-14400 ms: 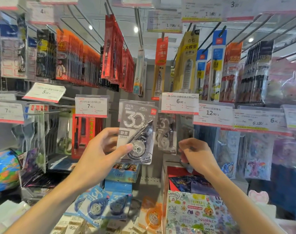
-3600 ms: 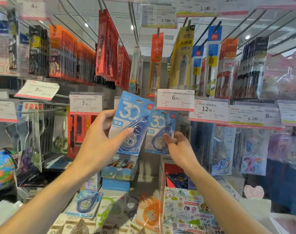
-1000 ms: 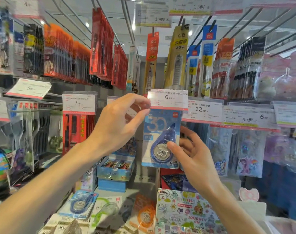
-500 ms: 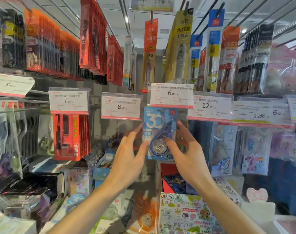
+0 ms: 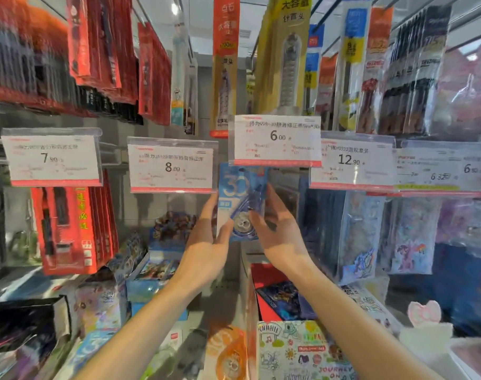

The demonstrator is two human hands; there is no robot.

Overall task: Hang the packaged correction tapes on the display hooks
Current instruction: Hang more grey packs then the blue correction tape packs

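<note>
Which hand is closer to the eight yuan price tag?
Left. The left hand sits just below the 8.00 price tag; the right hand is farther right, past the blue pack.

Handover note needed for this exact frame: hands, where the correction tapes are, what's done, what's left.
Left hand: fingers straight, touching the left edge of the blue correction tape pack.
Right hand: fingers straight, touching the pack's right edge and front.
Pack hangs below the 6.00 price tag; its top is hidden behind the tag, so the hook seating can't be confirmed.
Done: blue pack appears hung and is being squared up.
Left: an orange correction tape pack and other blurred packs lie on the shelf below; hang them. The space under the 8.00 tag shows no pack.
</note>
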